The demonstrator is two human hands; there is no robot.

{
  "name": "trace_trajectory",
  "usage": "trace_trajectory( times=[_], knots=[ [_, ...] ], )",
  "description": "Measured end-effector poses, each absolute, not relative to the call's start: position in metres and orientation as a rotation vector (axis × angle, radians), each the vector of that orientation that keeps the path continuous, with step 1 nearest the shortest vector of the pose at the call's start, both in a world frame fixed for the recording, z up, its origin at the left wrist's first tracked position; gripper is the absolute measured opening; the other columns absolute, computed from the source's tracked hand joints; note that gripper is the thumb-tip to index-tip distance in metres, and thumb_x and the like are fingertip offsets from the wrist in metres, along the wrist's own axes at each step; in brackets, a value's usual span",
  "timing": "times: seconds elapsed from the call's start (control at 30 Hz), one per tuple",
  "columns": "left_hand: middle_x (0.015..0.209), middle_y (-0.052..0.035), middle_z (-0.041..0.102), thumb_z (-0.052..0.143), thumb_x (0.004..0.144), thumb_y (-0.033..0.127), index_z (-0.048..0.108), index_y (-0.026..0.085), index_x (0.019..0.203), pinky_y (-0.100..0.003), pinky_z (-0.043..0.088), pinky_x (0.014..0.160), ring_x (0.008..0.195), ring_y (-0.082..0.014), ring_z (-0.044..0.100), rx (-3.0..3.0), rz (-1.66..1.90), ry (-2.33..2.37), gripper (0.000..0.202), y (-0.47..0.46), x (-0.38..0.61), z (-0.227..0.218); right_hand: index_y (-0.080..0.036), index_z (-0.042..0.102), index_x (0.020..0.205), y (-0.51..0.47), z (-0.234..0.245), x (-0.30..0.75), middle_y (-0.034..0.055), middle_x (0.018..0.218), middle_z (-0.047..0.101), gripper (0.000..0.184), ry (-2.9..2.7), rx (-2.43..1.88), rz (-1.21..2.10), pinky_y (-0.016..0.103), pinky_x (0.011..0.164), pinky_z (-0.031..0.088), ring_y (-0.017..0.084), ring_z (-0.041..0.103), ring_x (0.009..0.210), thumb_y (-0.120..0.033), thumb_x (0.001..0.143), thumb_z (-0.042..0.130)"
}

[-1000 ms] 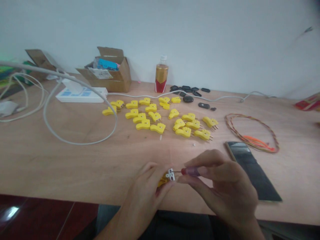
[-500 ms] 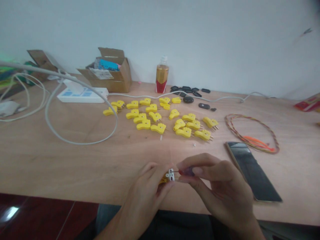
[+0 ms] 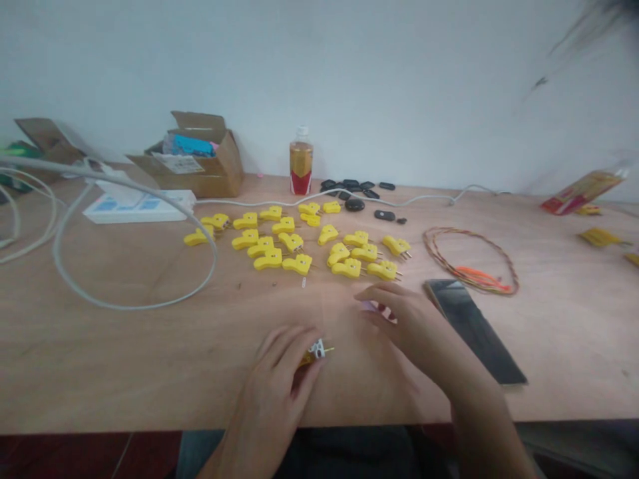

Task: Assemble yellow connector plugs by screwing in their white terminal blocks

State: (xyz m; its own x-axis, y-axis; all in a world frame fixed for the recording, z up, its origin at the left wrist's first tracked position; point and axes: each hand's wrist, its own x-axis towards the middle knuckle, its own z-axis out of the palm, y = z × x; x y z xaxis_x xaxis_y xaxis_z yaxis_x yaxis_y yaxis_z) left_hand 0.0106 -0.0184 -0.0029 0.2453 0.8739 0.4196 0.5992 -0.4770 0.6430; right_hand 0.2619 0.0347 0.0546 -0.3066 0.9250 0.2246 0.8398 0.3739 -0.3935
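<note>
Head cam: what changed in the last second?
The right hand pulled the small screwdriver away from the yellow plug, moving up and right, still gripping it. The left hand still holds the plug. The view swung right. The plugs on the table and the phone stayed put.

This looks like a small electronics workshop: a bare plywood surface [image 3: 100, 346] against a white wall [image 3: 319, 73] carries rows of yellow thermocouple plugs [image 3: 298, 264] at centre, a coil of twisted wire [image 3: 479, 273] at right, and a power strip [image 3: 137, 207] and open cardboard box [image 3: 210, 176] at upper left.
</note>
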Motion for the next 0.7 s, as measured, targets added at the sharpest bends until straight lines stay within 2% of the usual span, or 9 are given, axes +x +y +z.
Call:
trace_trajectory(
  times=[0.1,0.2,0.3,0.43,0.57,0.63,0.7],
  knots=[
    [0.121,-0.0043,0.078,0.068,0.098,0.018,0.071,0.029,0.122,-0.043,0.063,0.097,0.113,-0.0262,0.073,2.118,1.125,1.38,0.026,-0.018,0.008,0.002,-0.023,0.079,0.114,0.041,0.049,0.262,0.0095,0.117,0.08,0.024,-2.239,-1.56,0.167,0.039,0.08,0.065,0.026,0.08,0.097,-0.014,0.099,0.062],
    [0.124,-0.0039,0.078,0.065,0.099,0.023,0.073,0.029,0.117,-0.043,0.063,0.098,0.115,-0.0252,0.074,2.024,1.12,1.438,0.021,-0.013,-0.005,0.011,-0.022,0.078,0.12,0.044,0.045,0.265,0.0125,0.121,0.079,0.032,-2.241,-1.621,-0.01,0.04,0.078,0.065,0.027,0.08,0.094,-0.011,0.099,0.057],
    [0.124,-0.0049,0.079,0.065,0.098,0.03,0.073,0.028,0.119,-0.045,0.064,0.097,0.111,-0.0259,0.076,1.961,1.097,1.552,0.023,-0.006,-0.025,0.021,-0.019,0.081,0.112,0.048,0.036,0.268,0.0135,0.113,0.08,0.028,-2.27,-1.671,-0.03,0.042,0.078,0.065,0.027,0.08,0.091,-0.013,0.1,0.056],
    [0.119,-0.0041,0.082,0.073,0.094,0.034,0.072,0.027,0.124,-0.044,0.066,0.092,0.103,-0.0258,0.079,1.965,0.94,1.555,0.03,-0.001,-0.038,0.029,-0.018,0.082,0.096,0.054,0.027,0.271,0.0122,0.103,0.082,0.03,-2.229,-1.699,0.131,0.043,0.083,0.064,0.028,0.079,0.093,-0.01,0.098,0.053],
    [0.119,0.0007,0.083,0.07,0.099,0.031,0.073,0.031,0.123,-0.039,0.066,0.096,0.107,-0.0225,0.079,2.142,0.957,1.386,0.024,-0.008,-0.026,0.031,-0.017,0.081,0.095,0.05,0.037,0.268,0.0129,0.101,0.083,0.029,-2.115,-1.651,0.257,0.045,0.083,0.062,0.03,0.078,0.094,-0.01,0.093,0.053],
    [0.113,0.0015,0.084,0.068,0.102,0.032,0.072,0.03,0.12,-0.033,0.067,0.091,0.101,-0.0199,0.081,2.229,1.041,1.361,0.018,-0.012,-0.017,0.034,-0.02,0.08,0.1,0.041,0.048,0.257,0.0102,0.104,0.083,0.028,-2.027,-1.489,0.443,0.038,0.081,0.063,0.026,0.079,0.095,-0.013,0.095,0.053],
    [0.108,0.0001,0.085,0.066,0.105,0.035,0.072,0.027,0.118,-0.029,0.068,0.087,0.095,-0.0184,0.082,2.308,1.147,1.357,0.016,-0.016,-0.01,0.038,-0.023,0.08,0.1,0.028,0.059,0.24,0.0054,0.098,0.084,0.021,-1.915,-1.362,0.738,0.028,0.07,0.062,0.02,0.079,0.085,-0.021,0.097,0.059]
  ],
)
